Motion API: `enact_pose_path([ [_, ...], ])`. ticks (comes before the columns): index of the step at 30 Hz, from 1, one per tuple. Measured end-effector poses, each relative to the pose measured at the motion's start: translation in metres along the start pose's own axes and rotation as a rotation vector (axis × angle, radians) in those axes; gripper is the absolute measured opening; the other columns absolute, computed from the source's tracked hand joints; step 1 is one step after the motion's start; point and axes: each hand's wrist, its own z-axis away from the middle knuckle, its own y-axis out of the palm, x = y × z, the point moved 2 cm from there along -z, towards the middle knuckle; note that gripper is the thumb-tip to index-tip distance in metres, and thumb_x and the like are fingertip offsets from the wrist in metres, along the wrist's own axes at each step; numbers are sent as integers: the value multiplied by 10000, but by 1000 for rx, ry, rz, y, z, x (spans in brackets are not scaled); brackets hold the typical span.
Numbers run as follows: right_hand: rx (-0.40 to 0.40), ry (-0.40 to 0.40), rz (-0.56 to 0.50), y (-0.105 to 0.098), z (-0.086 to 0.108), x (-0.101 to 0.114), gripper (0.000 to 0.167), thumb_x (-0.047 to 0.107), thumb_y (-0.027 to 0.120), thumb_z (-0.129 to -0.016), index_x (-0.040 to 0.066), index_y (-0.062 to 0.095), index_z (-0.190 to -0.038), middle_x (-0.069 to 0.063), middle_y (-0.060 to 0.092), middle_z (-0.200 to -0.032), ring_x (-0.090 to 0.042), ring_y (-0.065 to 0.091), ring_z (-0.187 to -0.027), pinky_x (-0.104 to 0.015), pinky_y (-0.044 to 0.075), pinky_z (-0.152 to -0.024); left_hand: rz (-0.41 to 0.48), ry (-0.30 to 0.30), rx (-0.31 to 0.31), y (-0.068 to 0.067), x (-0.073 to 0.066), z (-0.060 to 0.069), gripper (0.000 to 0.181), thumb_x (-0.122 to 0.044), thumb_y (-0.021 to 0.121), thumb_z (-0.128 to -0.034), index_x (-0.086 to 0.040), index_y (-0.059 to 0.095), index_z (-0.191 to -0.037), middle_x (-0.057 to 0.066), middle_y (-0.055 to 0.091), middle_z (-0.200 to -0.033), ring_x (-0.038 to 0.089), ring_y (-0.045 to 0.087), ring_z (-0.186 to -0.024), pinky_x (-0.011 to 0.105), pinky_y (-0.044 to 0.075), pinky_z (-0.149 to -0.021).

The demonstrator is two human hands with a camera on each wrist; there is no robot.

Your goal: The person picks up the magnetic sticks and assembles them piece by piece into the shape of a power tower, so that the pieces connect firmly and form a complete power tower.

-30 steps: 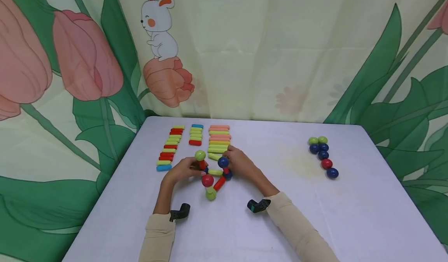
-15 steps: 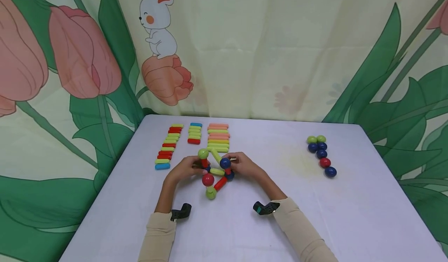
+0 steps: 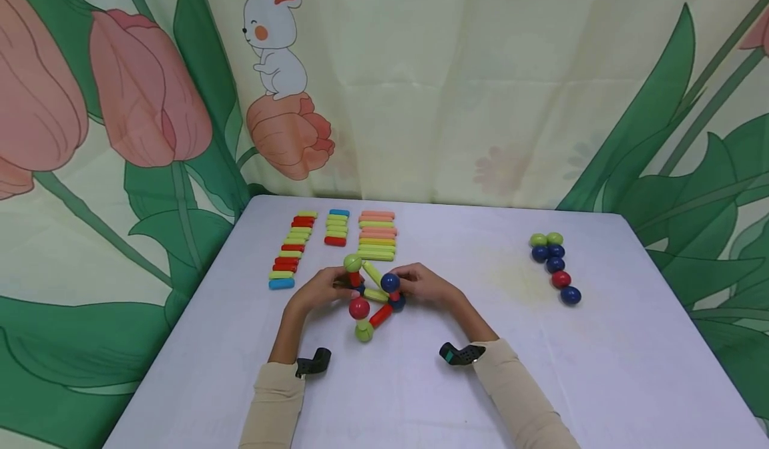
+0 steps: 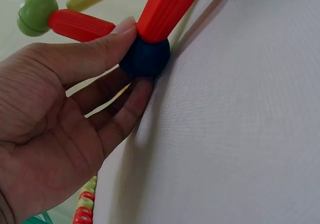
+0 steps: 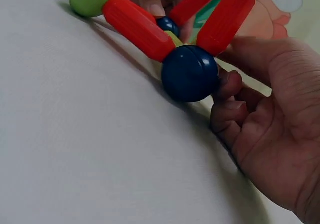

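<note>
Where fingers [image 4: 134, 102] pinch, a ball [image 4: 147, 59] sits.

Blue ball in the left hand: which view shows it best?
Left wrist: the blue ball is large and close, pinched by the left hand. Head shows it tiny, partly hidden; right wrist, farther back, also partly hidden.

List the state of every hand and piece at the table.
Left hand: pinching a glossy dark blue ball.
Right hand: fingers curled; exact grip hidden.
Multicoloured ball-and-rod structure: joined, standing.
Long yellow-green rod near hands: tilted, attachment unclear.
Other coloured rods: loose, lying in three columns.
Seven green, blue, red balls: loose, grouped.
</note>
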Motion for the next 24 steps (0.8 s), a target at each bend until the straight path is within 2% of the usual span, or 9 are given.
enact_pose_path([
  [4, -59, -9, 18, 0, 5, -5, 331, 208, 483, -1025, 33, 625, -1268, -6, 642, -937, -115, 523, -727, -221, 448, -621, 14, 22, 2, -1, -1, 1, 402, -269, 719, -891, -197, 629, -1276, 3, 667, -1207, 231, 574, -1204, 475, 472, -1033],
  [8, -84, -44, 17, 4, 13, -7, 325, 181, 530, -999, 84, 616, -1297, -37, 664, -1039, -132, 544, -722, -229, 465, -602, 34, 45, -21, -4, -1, 2, 373, -304, 690, -912, -219, 638, -1271, -13, 674, -1203, 236, 554, -1244, 483, 459, -1048],
  [10, -88, -70, 8, 7, 17, -6, 354, 138, 588, -963, 89, 603, -1313, -67, 649, -996, -144, 530, -717, -221, 445, -597, 34, 57, -25, -4, -1, 2, 366, -316, 682, -917, -214, 643, -1267, -10, 678, -1199, 241, 556, -1246, 475, 460, -1048],
  [12, -96, -95, 11, 12, 20, -4, 417, 110, 656, -919, 90, 588, -1329, -81, 602, -880, -147, 503, -695, -210, 414, -591, 29, 65, -26, -4, 0, 2, 365, -322, 677, -920, -201, 645, -1263, -3, 679, -1200, 245, 559, -1244, 467, 472, -1037],
  [15, -143, -148, 90, 22, 22, -2, 475, 134, 741, -861, 120, 595, -1314, -68, 518, -764, -127, 454, -662, -198, 360, -573, 28, 58, -32, -3, 0, 2, 362, -320, 677, -921, -190, 649, -1257, 0, 677, -1204, 249, 561, -1245, 464, 480, -1027],
  [19, -269, -231, 254, 35, 22, 1, 394, 145, 765, -839, 144, 640, -1212, -22, 540, -762, -118, 449, -627, -188, 354, -546, 42, 38, -38, -3, 1, 3, 346, -340, 681, -916, -199, 662, -1232, -11, 681, -1189, 244, 556, -1252, 459, 487, -1021],
  [21, -324, -265, 298, 38, 21, 2, 327, 103, 746, -846, 106, 654, -1159, -38, 548, -757, -144, 451, -623, -200, 353, -542, 41, 36, -39, -3, 0, 3, 353, -364, 685, -908, -211, 664, -1227, -21, 683, -1181, 237, 554, -1254, 452, 491, -1016],
  [24, -381, -270, 299, 38, 19, 1, 271, 58, 718, -862, 42, 666, -1128, -60, 593, -788, -147, 478, -658, -204, 378, -571, 28, 45, -37, -5, -1, 3, 344, -384, 686, -904, -220, 674, -1207, -24, 686, -1173, 235, 560, -1245, 457, 486, -1022],
])
